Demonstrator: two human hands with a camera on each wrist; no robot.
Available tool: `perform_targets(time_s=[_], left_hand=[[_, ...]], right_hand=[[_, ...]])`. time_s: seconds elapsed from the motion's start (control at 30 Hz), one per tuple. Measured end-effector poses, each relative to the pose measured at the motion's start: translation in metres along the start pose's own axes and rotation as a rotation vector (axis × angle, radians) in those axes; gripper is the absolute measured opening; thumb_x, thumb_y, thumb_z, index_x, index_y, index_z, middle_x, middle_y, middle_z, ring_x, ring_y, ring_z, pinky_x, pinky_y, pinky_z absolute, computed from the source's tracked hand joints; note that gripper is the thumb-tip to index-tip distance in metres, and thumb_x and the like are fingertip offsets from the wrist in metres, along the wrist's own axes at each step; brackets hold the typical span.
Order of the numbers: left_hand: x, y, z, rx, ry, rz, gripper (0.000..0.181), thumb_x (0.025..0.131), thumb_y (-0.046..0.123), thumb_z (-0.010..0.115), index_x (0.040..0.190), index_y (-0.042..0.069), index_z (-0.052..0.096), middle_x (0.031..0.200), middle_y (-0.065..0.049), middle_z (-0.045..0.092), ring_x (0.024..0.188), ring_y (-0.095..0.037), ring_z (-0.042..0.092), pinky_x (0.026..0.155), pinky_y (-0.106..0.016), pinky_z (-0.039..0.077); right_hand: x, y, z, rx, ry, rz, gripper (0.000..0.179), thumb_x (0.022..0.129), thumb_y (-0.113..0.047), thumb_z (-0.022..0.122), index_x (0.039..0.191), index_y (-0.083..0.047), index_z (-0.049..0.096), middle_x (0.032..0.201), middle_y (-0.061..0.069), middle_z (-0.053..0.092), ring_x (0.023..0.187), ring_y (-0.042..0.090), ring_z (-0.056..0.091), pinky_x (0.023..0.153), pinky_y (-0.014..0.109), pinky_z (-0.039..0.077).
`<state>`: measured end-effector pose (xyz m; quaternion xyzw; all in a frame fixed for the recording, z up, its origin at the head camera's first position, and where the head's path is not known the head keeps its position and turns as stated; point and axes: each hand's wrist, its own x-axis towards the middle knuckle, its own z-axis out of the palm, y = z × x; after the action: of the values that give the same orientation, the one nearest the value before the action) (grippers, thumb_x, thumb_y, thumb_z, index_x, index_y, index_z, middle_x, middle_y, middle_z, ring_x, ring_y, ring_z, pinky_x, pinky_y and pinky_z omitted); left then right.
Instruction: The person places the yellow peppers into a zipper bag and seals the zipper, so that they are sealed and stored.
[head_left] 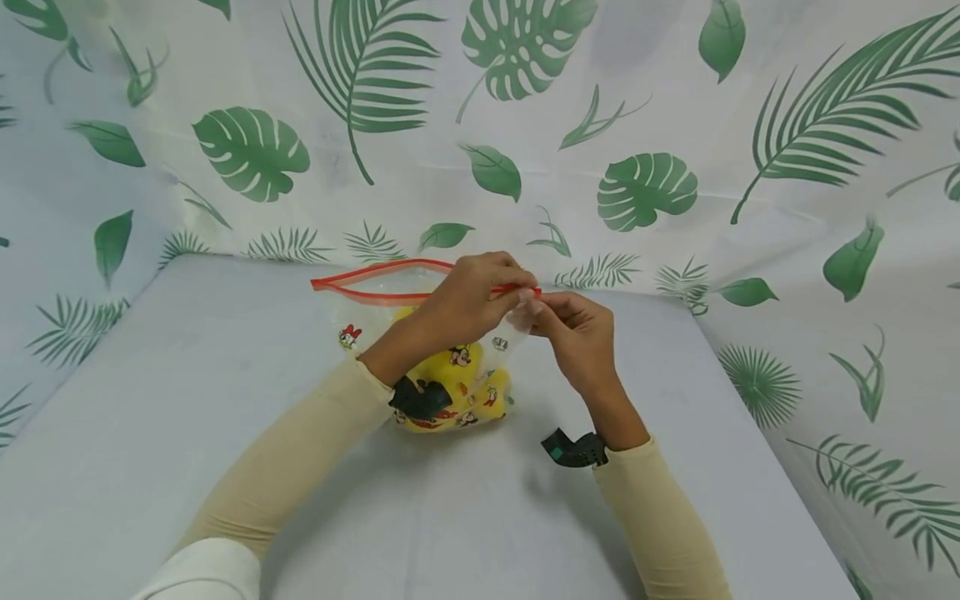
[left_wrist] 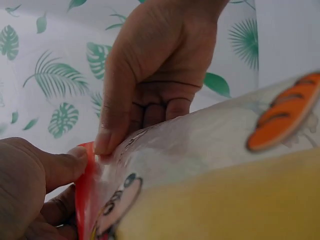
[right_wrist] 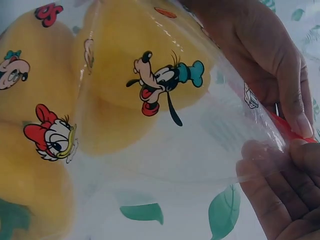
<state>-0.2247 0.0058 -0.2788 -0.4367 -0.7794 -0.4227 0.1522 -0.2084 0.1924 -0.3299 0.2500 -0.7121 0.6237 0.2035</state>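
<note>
A clear zip bag [head_left: 347, 337] with cartoon prints stands on the table, several rounded yellow things [right_wrist: 120, 85] inside it. Its red zip strip [head_left: 375, 297] gapes along the left part and comes together at the right end. My left hand [head_left: 471, 296] reaches across the bag and pinches the strip near that end. At the bag's top right corner, my right hand [head_left: 585, 342] pinches the edge between thumb and fingers. The fingertips of both hands nearly meet, as the left wrist view shows at the red strip [left_wrist: 86, 185]. What the yellow things are stays blurred behind the plastic.
A pale cloth covers the table [head_left: 150, 400]. Behind and beside it hangs a white sheet [head_left: 555, 167] printed with green leaves. Each wrist wears a black camera mount, the right one [head_left: 573, 448] just above the tabletop in the head view.
</note>
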Motion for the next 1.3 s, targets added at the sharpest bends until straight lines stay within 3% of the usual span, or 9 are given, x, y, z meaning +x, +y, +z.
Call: perform_targets(time_s=[0.2, 0.57, 0.7, 0.93, 1.3], left_hand=[[0.0, -0.002, -0.002, 0.025, -0.035, -0.004, 0.017, 0.093, 0.005, 0.062, 0.105, -0.001, 0.072, 0.092, -0.005, 0.063, 0.081, -0.015, 0.056, 0.07, -0.021, 0.048], [0.001, 0.001, -0.008, 0.124, -0.09, 0.031, 0.017, 0.096, 0.006, 0.058, 0.104, 0.0, 0.072, 0.091, -0.007, 0.062, 0.082, -0.018, 0.053, 0.071, -0.024, 0.045], [-0.001, -0.001, -0.015, 0.166, -0.101, 0.002, 0.018, 0.096, 0.006, 0.058, 0.105, -0.001, 0.072, 0.091, -0.008, 0.062, 0.08, -0.019, 0.052, 0.07, -0.025, 0.044], [-0.007, -0.004, -0.031, 0.151, -0.117, -0.086, 0.02, 0.096, 0.007, 0.058, 0.108, 0.0, 0.072, 0.09, -0.007, 0.061, 0.078, -0.018, 0.051, 0.068, -0.027, 0.045], [-0.021, -0.015, -0.049, 0.152, -0.121, -0.141, 0.02, 0.095, 0.007, 0.06, 0.109, 0.0, 0.072, 0.096, -0.008, 0.062, 0.082, -0.02, 0.052, 0.072, -0.03, 0.046]], right_hand=[[0.002, 0.0, -0.001, 0.012, -0.042, -0.015, 0.019, 0.091, -0.005, 0.064, 0.097, 0.013, 0.065, 0.089, 0.009, 0.073, 0.078, 0.017, 0.071, 0.07, 0.033, 0.057], [0.002, 0.001, -0.003, 0.03, -0.037, -0.073, 0.01, 0.09, 0.006, 0.06, 0.094, 0.015, 0.064, 0.086, 0.012, 0.072, 0.075, 0.016, 0.071, 0.069, 0.033, 0.057], [0.003, 0.002, -0.008, 0.04, -0.01, -0.051, 0.013, 0.091, 0.004, 0.06, 0.095, 0.016, 0.062, 0.085, 0.013, 0.072, 0.075, 0.018, 0.071, 0.069, 0.034, 0.057], [0.004, 0.004, -0.015, 0.023, 0.008, 0.001, 0.018, 0.093, -0.003, 0.061, 0.097, 0.015, 0.062, 0.088, 0.016, 0.072, 0.077, 0.021, 0.072, 0.07, 0.035, 0.057], [0.005, 0.005, -0.016, 0.017, 0.011, 0.033, 0.02, 0.094, -0.005, 0.061, 0.097, 0.014, 0.063, 0.088, 0.014, 0.072, 0.077, 0.021, 0.072, 0.072, 0.035, 0.057]])
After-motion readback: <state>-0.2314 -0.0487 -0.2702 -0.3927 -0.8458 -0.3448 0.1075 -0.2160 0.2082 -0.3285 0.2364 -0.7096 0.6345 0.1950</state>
